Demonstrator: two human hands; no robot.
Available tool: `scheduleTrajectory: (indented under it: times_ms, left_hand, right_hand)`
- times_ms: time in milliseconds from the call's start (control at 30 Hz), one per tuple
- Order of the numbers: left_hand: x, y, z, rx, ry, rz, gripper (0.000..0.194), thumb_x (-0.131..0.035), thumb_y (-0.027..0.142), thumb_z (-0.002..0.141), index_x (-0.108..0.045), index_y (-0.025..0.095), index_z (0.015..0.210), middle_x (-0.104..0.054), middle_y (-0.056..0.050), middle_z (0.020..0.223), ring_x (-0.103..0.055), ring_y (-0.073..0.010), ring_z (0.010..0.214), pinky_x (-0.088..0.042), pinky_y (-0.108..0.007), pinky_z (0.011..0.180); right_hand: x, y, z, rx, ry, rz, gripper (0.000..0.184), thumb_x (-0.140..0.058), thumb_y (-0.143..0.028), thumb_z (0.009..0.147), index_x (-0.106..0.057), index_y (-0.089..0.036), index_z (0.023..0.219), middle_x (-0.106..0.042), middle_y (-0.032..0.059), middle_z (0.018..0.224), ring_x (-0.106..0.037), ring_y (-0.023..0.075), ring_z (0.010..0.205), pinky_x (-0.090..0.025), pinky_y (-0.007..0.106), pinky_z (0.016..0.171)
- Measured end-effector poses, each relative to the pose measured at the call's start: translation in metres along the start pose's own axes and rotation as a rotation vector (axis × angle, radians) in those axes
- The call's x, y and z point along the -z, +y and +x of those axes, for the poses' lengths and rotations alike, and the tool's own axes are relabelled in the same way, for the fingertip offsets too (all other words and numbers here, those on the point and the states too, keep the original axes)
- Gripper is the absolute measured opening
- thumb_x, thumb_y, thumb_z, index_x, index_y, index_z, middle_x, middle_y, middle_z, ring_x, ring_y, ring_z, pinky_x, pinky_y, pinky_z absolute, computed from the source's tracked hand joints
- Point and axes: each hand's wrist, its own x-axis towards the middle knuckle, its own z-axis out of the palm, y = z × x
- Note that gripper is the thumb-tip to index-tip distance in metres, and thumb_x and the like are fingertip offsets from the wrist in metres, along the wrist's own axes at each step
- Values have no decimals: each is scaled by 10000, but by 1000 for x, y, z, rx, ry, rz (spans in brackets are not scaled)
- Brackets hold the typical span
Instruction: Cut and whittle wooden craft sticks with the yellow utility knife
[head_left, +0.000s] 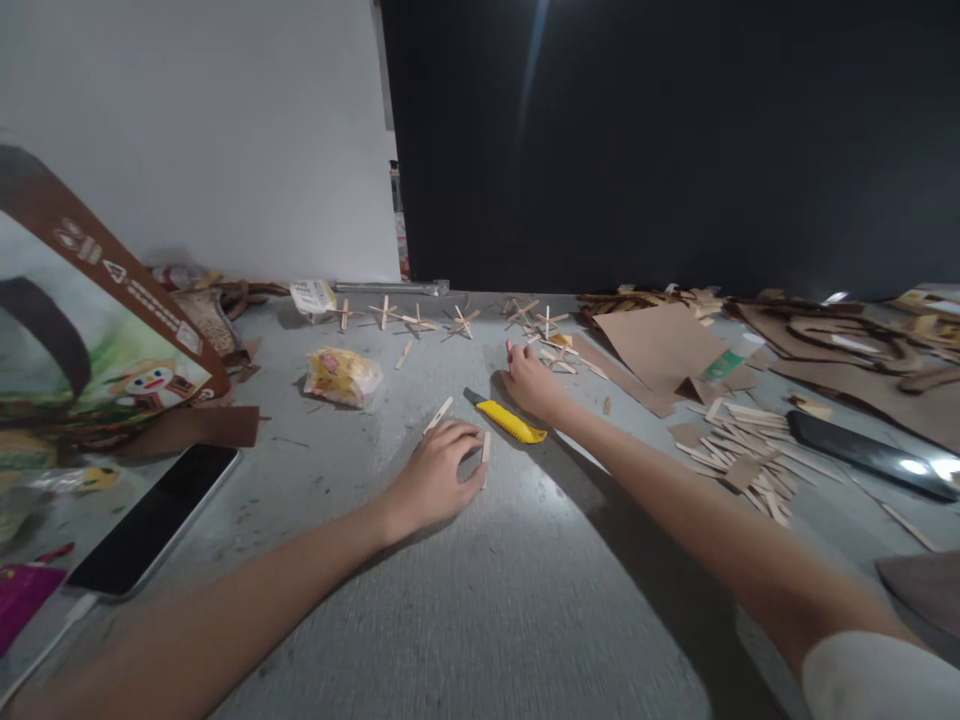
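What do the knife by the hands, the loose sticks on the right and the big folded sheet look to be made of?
Yellow knife: glossy ribbed handle, probably plastic; its grey blade looks like metal.
Loose sticks: pale, flat and matte, likely bare wood.
Folded sheet: plain matte brown, probably cardboard or stiff paper.

- Pale, plain-looking sleeve (874,675) is showing at lower right of frame, its edge crossing the right forearm (690,500).
- Left forearm (277,590), lower left, is showing bare.
- Left hand (435,470), right hand (534,385): both showing bare.

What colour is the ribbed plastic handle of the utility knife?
Bright yellow ribbed plastic handle, clearest in the head view.
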Motion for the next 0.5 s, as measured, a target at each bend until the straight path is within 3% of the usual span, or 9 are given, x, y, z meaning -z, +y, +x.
scheduleTrajectory:
  times_ms: [133, 233, 333, 500]
  left_hand:
    - [0, 3, -2, 39, 21, 71, 250, -881, 371, 870, -747, 210, 1006, -735, -102, 1131, -652, -340, 1211, -532, -545, 1119]
    - [-1, -1, -3, 10, 19, 84, 109, -772, 224, 959, -718, 211, 865, -709, -72, 981, -658, -295, 1106, -563, -479, 1040]
    - [-3, -6, -3, -15, 23, 135, 208, -644, 138, 1029, -710, 199, 841, -695, -74, 943, -651, -277, 1066, -570, -444, 985]
    - [-5, -9, -2, -14, -14, 169, 223, -539, 144, 1086, -690, 178, 926, -697, -87, 971, -640, -287, 1058, -555, -461, 970]
  right_hand:
    - [13, -5, -16, 59, 57, 45, 280, -431, -206, 1085, -619, -139, 1282, -684, 220, 1247, -694, 327, 1098, -526, 413, 934]
    - [19, -9, -44, 194, 84, 103, 242, -417, -262, 1109, -654, -211, 1120, -696, 137, 1151, -672, 268, 1064, -521, 376, 961]
    - [22, -6, -74, 462, 154, 233, 301, -402, -322, 1135, -668, -221, 1039, -695, 130, 1058, -636, 276, 1033, -518, 401, 941]
    - [19, -1, -98, 600, 116, 241, 280, -494, -384, 1143, -707, -218, 1072, -709, 123, 1073, -612, 268, 1016, -501, 411, 919]
